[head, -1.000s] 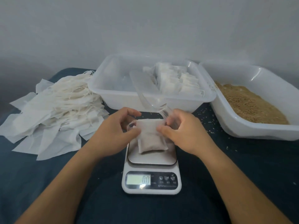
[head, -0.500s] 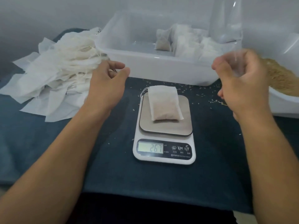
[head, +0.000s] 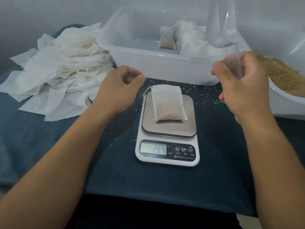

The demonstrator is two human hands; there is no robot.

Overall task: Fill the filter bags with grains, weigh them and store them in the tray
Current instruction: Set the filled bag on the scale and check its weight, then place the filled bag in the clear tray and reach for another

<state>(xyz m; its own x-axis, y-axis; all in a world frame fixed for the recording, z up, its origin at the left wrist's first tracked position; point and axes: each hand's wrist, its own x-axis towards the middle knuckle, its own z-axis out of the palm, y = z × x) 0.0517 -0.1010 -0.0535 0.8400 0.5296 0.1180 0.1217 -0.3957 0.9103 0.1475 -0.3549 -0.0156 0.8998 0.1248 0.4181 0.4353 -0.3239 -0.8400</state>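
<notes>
I see the filled filter bag (head: 168, 103) lying on the scale (head: 167, 129), long axis near-to-far, between my hands; left hand (head: 119, 90) is nearer, loosely curled, empty. Right hand (head: 244, 86) seems to grip a clear scoop (head: 221, 22).

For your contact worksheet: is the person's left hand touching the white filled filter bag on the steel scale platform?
Apart. The head view shows dark cloth between the left hand and the white filled filter bag, which lies alone on the steel scale platform.

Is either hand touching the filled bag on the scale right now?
No: the filled bag lies alone on the scale, both hands held off to its sides.
</notes>
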